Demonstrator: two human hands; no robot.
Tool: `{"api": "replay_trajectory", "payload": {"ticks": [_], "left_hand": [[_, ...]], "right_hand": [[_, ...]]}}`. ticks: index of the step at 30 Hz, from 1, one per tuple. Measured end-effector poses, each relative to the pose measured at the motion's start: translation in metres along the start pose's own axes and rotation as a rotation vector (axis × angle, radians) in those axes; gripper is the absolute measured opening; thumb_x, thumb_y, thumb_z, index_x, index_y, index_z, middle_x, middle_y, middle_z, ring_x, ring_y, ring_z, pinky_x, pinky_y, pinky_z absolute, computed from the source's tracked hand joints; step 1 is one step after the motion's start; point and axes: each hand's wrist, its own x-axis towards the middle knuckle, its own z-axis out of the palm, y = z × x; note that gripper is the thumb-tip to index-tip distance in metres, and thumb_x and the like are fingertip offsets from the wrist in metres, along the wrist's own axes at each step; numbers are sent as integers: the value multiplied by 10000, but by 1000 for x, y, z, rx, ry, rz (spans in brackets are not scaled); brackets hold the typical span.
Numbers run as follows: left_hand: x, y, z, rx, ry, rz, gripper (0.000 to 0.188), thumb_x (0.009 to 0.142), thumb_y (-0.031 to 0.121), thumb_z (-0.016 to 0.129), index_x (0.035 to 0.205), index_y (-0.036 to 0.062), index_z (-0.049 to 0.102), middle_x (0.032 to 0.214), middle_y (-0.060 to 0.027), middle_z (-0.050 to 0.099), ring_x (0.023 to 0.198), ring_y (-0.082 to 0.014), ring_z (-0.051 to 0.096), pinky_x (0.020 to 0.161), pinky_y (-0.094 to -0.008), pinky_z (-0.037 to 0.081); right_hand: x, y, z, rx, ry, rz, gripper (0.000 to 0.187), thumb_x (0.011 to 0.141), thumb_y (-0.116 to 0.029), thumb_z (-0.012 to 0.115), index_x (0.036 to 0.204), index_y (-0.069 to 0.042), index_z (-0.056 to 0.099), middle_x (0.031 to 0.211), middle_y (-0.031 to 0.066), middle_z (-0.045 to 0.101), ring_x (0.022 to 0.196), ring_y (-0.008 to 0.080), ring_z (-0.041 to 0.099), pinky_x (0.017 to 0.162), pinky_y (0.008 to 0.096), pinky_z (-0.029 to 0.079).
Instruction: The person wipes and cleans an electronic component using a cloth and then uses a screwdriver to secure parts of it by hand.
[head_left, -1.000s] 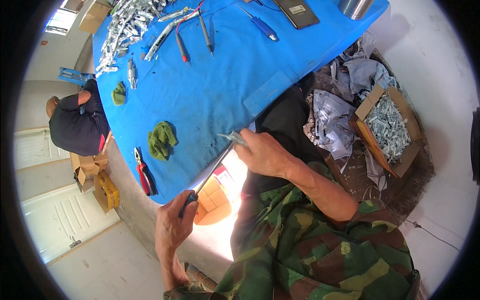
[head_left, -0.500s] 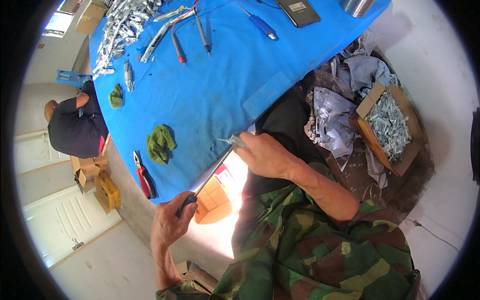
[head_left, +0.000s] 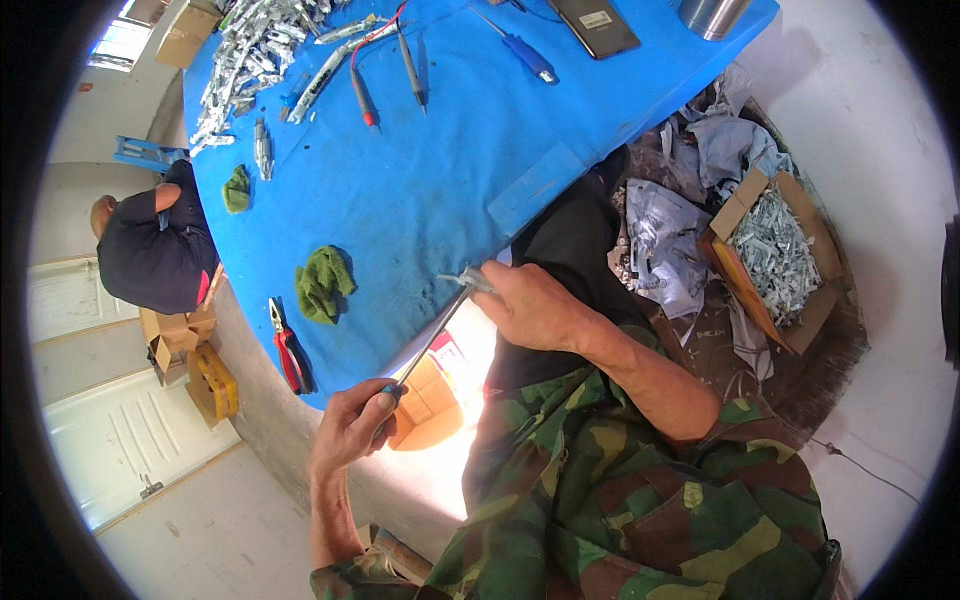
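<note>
My left hand [head_left: 350, 425] is closed around the blue handle of a screwdriver [head_left: 432, 335], whose long metal shaft points up and to the right. The shaft's tip meets a small grey metal part [head_left: 470, 278] at the table's front edge. Fingers of my right hand [head_left: 535, 308] pinch that part, hiding some of it. Left of both hands, a green cloth [head_left: 323, 285] lies crumpled on the blue-covered table [head_left: 410, 200]. Red-handled pliers [head_left: 290, 350] rest close to the table's left edge.
Farther back lie a pile of metal parts [head_left: 255, 60], two test probes [head_left: 412, 75], a blue screwdriver [head_left: 528, 57], a phone [head_left: 595, 22] and a metal cup [head_left: 712, 15]. A carton of parts [head_left: 775, 260] stands right. Another person [head_left: 155, 250] sits at left.
My left hand has shifted slightly right and turned around the screwdriver handle, with the thumb now lying along it. My right hand and the metal part stay almost in place.
</note>
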Motion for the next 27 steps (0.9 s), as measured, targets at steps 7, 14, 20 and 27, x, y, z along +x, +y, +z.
{"api": "replay_trajectory", "payload": {"ticks": [7, 14, 20, 27], "left_hand": [[-14, 12, 5, 374, 195, 236, 422, 1049, 384, 701, 1148, -24, 739, 705, -87, 673, 616, -152, 645, 593, -320, 515], [-27, 36, 21, 462, 253, 245, 227, 1024, 182, 697, 1154, 1, 740, 731, -109, 685, 636, -161, 654, 618, -315, 517], [-30, 43, 24, 471, 238, 231, 219, 1017, 159, 696, 1156, -5, 736, 743, -128, 698, 622, -179, 643, 618, -323, 517], [-27, 50, 22, 517, 235, 237, 206, 991, 108, 707, 1159, -7, 734, 786, -147, 719, 655, -211, 693, 623, -344, 527]], "right_hand": [[-1, -2, 2, 10, 19, 40, 298, 1004, -230, 638, 919, 46, 561, 788, 314, 650, 795, 519, 661, 686, 600, 480], [-2, 0, 2, 21, 31, 24, 283, 997, -222, 638, 949, 46, 564, 808, 312, 659, 810, 523, 660, 690, 603, 482], [-2, -4, -2, 18, 8, 58, 269, 997, -217, 641, 956, 39, 569, 788, 308, 657, 802, 520, 664, 687, 599, 491], [-1, 5, 3, -38, 7, 5, 255, 1002, -211, 647, 976, 33, 575, 770, 290, 668, 787, 511, 673, 689, 596, 508]]}}
